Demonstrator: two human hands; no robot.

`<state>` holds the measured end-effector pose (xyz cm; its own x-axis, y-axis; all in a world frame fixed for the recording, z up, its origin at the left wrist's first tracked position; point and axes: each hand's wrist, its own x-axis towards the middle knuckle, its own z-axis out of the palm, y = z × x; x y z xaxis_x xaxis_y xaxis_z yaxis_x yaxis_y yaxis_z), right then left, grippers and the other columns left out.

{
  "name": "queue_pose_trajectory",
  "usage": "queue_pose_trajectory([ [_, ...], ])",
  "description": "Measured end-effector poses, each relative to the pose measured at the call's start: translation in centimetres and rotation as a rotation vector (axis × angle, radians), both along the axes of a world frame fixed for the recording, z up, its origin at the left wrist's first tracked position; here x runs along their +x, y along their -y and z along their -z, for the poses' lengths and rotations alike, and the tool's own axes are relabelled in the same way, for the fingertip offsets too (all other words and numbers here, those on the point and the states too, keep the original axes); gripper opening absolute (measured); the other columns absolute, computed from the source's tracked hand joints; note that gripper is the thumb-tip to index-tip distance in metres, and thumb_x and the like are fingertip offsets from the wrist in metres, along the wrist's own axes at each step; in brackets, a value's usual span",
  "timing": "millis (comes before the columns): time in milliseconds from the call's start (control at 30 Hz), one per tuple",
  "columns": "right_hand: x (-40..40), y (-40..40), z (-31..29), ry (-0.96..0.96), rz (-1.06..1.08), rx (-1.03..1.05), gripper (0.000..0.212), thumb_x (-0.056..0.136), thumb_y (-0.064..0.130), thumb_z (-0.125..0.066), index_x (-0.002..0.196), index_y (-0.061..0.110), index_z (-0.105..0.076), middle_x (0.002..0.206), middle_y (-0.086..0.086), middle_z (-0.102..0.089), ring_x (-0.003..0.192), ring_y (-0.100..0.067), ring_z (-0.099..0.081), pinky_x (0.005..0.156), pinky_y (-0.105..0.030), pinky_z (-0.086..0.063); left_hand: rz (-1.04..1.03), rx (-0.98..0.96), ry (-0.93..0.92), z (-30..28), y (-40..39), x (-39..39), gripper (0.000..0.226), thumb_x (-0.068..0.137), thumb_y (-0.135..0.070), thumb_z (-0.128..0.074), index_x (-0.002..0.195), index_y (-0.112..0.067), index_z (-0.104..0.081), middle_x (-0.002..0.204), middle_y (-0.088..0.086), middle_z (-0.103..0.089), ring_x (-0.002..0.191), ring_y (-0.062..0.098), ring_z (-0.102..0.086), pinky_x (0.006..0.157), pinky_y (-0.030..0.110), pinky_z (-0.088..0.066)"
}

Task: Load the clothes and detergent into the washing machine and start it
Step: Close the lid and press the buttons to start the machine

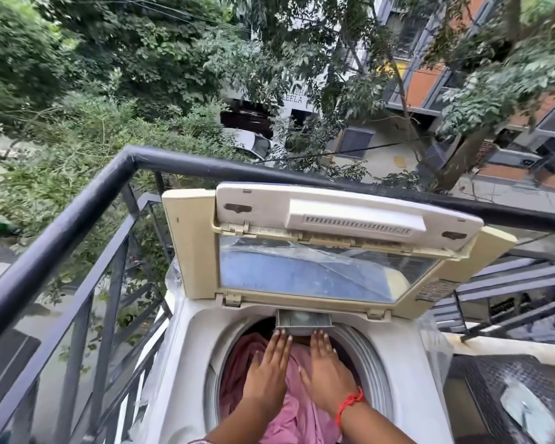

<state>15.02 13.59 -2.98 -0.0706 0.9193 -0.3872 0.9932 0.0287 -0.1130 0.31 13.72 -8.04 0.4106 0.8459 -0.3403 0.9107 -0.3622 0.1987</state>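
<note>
A white top-loading washing machine (186,354) stands on a balcony with its folding lid (314,248) raised upright. Pink clothes (295,415) fill the drum. My left hand (269,370) and my right hand (326,370) lie flat, palms down, side by side on the pink cloth, fingers stretched toward the back of the drum. Their fingertips reach just under a small grey detergent drawer (303,320) pulled out at the rear rim. A red thread is tied around my right wrist. No detergent container is in view.
A black metal railing (87,200) runs along the left and behind the machine, with trees, a street and buildings below. To the right stands a dark woven basket or chair (494,389) beside a low ledge.
</note>
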Motion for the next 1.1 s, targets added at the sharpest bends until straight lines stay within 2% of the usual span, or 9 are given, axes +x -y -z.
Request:
queue_pose_trajectory([
  [100, 0.2, 0.0, 0.7, -0.008, 0.014, -0.019, 0.075, 0.097, 0.039, -0.035, 0.151, 0.000, -0.001, 0.161, -0.014, 0.000, 0.150, -0.025, -0.001, 0.119, -0.034, -0.010, -0.003, 0.009, -0.020, 0.2, -0.2, -0.1, 0.091, 0.097, -0.033, -0.046, 0.140, -0.015, 0.033, 0.148, -0.001, 0.038, 0.129, 0.014, 0.044, 0.121, 0.046, -0.011],
  [267, -0.3, -0.6, 1.7, 0.048, -0.022, -0.016, 0.072, 0.070, 0.050, -0.050, 0.120, 0.000, -0.065, 0.124, -0.013, -0.065, 0.114, -0.022, -0.064, 0.086, -0.035, -0.055, -0.047, 0.012, -0.009, 0.1, -1.7, -1.2, 0.096, 0.094, -0.044, -0.047, 0.141, -0.014, 0.032, 0.150, -0.002, 0.036, 0.138, 0.015, 0.032, 0.121, 0.046, -0.011],
  [367, -0.5, -1.4, 2.4, 0.011, 0.026, -0.006, 0.080, 0.066, 0.048, -0.068, 0.128, -0.002, -0.059, 0.133, -0.017, -0.059, 0.121, -0.026, -0.059, 0.092, -0.041, -0.051, 0.046, 0.013, -0.007, 0.0, -2.8, -2.0, 0.103, 0.089, -0.052, -0.048, 0.143, -0.022, 0.034, 0.156, -0.003, 0.029, 0.143, 0.017, 0.029, 0.120, 0.047, -0.013],
  [567, -1.2, -3.0, 1.2, -0.033, 0.063, 0.009, 0.080, 0.095, 0.039, -0.040, 0.152, 0.001, 0.001, 0.161, -0.018, 0.002, 0.150, -0.027, 0.000, 0.120, -0.038, -0.007, 0.011, -0.032, 0.016, -2.1, -4.0, -0.7, 0.109, 0.085, -0.051, -0.059, 0.151, -0.010, 0.018, 0.161, 0.003, 0.018, 0.148, 0.016, 0.017, 0.120, 0.038, -0.019],
  [700, -0.4, -3.3, -0.4, -0.083, 0.028, -0.120, 0.085, 0.092, 0.041, -0.048, 0.153, 0.003, 0.000, 0.162, -0.014, 0.004, 0.150, -0.025, 0.003, 0.121, -0.042, -0.015, -0.028, -0.060, -0.017, -3.3, -3.4, 0.3, 0.118, 0.080, -0.053, -0.062, 0.149, -0.008, 0.022, 0.159, 0.003, 0.024, 0.147, 0.017, 0.021, 0.117, 0.039, -0.026],
  [767, -0.1, -4.5, -3.4, -0.109, -0.032, -0.132, 0.075, 0.092, 0.042, -0.051, 0.149, 0.002, -0.025, 0.156, -0.018, -0.026, 0.145, -0.028, -0.025, 0.115, -0.038, -0.030, -0.040, -0.055, -0.027, -4.2, -3.1, 0.5, 0.114, 0.083, -0.049, -0.062, 0.149, -0.009, 0.022, 0.159, 0.002, 0.025, 0.147, 0.017, 0.023, 0.118, 0.040, -0.023],
  [833, -0.1, -5.4, -8.0, -0.178, -0.120, -0.031, 0.048, 0.091, 0.044, -0.052, 0.133, 0.019, -0.055, 0.135, -0.010, -0.058, 0.125, -0.026, -0.053, 0.100, -0.034, -0.046, -0.071, -0.053, 0.003, -4.7, -2.7, 0.2, 0.106, 0.087, -0.046, -0.059, 0.151, -0.010, 0.018, 0.160, 0.002, 0.022, 0.147, 0.016, 0.021, 0.120, 0.039, -0.019],
  [933, -0.7, -4.9, -16.2, -0.455, -0.198, 0.255, 0.032, 0.093, 0.040, -0.055, 0.117, 0.024, -0.067, 0.115, 0.004, -0.071, 0.107, -0.011, -0.065, 0.092, -0.028, -0.051, -0.092, -0.049, 0.061, -6.5, -1.8, -0.6, 0.081, 0.092, -0.044, -0.049, 0.154, -0.013, -0.008, 0.163, 0.005, -0.011, 0.151, 0.020, -0.003, 0.117, 0.038, -0.028],
  [1100, 0.7, -4.5, -27.1, -0.552, -0.305, 1.086, 0.020, 0.094, 0.018, -0.057, 0.106, 0.009, -0.070, 0.105, -0.005, -0.071, 0.101, -0.016, -0.064, 0.096, -0.020, -0.045, -0.143, 0.043, 0.269, -14.5, -0.2, -1.9, 0.037, 0.088, -0.050, -0.046, 0.111, -0.027, -0.063, 0.107, 0.001, -0.070, 0.104, 0.025, -0.064, 0.081, 0.035, -0.052],
])
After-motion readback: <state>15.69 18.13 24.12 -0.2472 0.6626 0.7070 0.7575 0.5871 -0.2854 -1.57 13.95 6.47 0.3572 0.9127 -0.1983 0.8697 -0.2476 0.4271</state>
